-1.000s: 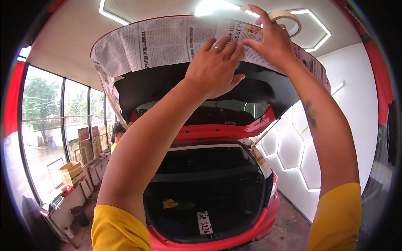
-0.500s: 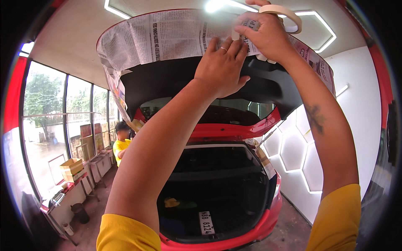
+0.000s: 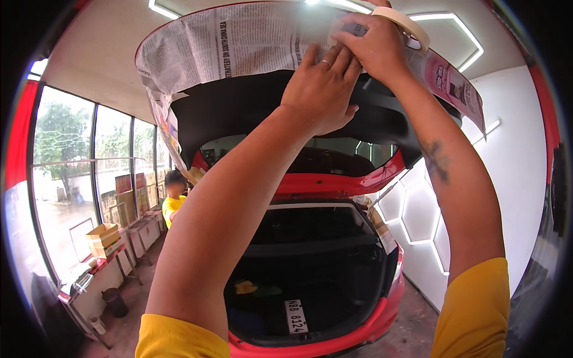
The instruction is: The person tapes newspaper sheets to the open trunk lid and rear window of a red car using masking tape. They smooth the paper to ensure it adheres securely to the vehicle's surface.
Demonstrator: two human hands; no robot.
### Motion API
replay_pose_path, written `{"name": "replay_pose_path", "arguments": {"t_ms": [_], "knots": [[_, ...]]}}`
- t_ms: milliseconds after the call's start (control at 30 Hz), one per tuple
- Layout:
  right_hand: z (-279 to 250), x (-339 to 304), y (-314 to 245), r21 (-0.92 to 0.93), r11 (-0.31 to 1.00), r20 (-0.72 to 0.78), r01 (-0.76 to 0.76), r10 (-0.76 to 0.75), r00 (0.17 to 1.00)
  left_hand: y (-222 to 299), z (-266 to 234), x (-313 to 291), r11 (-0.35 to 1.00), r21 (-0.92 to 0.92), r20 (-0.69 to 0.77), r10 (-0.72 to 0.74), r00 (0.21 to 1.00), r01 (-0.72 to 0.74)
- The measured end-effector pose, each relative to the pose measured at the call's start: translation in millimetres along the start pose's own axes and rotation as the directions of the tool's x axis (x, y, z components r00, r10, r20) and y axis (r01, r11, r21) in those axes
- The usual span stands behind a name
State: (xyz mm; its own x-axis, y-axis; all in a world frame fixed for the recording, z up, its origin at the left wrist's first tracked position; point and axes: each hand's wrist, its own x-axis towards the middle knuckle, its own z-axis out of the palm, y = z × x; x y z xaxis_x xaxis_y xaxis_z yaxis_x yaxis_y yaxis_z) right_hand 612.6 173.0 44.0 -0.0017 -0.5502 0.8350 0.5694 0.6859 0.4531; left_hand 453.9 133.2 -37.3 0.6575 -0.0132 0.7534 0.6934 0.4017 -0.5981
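Tall windows (image 3: 65,137) are lining the left side, and along them a cardboard box (image 3: 102,237) is sitting on a bench near a dark bin (image 3: 114,302). Beyond my wearer's left forearm (image 3: 206,238), a person in a yellow shirt (image 3: 172,206) is standing. That forearm is crossing in front of the red car (image 3: 391,304), while the right forearm (image 3: 468,197) is blocking part of the white wall (image 3: 507,131) and its glowing hexagonal strips (image 3: 418,241). Inside the open boot, a number plate (image 3: 295,316) and a yellow cloth (image 3: 245,287) are lying.

Overhead, the raised tailgate (image 3: 227,107) is carrying newspaper (image 3: 203,51) along its edge. I am seeing the left hand (image 3: 322,89) resting flat at the paper's lower border, fingers slightly apart. Just above, the right hand (image 3: 379,48) is bending thumb and fingers toward the sheet, with a tan tape roll (image 3: 412,28) sitting against its outer side.

Glare and blur are obscuring the right fingertips, so I am not able to tell what they are pinching. One right finger is running off the top edge.
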Motion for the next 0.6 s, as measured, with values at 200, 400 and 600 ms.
{"name": "replay_pose_path", "arguments": {"t_ms": [200,400,600], "knots": [[4.8,0.5,-4.1,-0.121,0.975,0.091,-0.189,0.2,0.976,-0.6,0.9,0.6,1.0,-0.023,0.011,0.015,1.0,-0.014],[7.2,-0.7,-4.4,-0.165,0.977,0.029,-0.133,0.14,0.99,-2.3,-1.4,2.1,0.999,-0.011,0.018,0.03,0.999,-0.03],[9.1,-3.4,1.6,-0.048,0.985,-0.269,0.163,-0.17,0.948,-3.6,1.5,0.3,1.0,-0.009,0.006,0.023,1.0,-0.023]]}}
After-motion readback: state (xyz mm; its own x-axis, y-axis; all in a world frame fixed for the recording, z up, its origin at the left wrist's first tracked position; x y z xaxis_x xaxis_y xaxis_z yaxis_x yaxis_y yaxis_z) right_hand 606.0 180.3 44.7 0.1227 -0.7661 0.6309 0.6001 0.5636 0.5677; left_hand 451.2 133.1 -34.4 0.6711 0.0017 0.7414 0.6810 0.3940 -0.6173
